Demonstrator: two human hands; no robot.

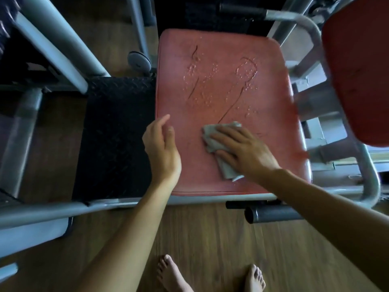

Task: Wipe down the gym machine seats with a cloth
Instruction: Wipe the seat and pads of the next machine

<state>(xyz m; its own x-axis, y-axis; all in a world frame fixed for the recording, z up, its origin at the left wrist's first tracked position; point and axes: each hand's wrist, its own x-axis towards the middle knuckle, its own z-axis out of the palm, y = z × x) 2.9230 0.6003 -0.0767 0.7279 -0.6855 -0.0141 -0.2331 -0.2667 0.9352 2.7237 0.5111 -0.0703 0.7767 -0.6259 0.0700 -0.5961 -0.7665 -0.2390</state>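
Observation:
A red padded gym seat (pixel 223 49) fills the middle of the view, with droplets and wet streaks across its far half. A grey cloth (pixel 212 140) lies on the near half of the seat. My right hand (pixel 246 150) presses flat on the cloth with straight fingers pointing left. My left hand (pixel 163 147) hovers over the seat's left edge, fingers relaxed and holding nothing.
A second red pad (pixel 357 66) stands at the right. Grey metal frame tubes (pixel 54 45) surround the seat, and a black tread plate (pixel 117 133) lies to the left. A black handle (pixel 271 213) juts out below the seat's front. My bare feet stand on the wooden floor (pixel 210 239).

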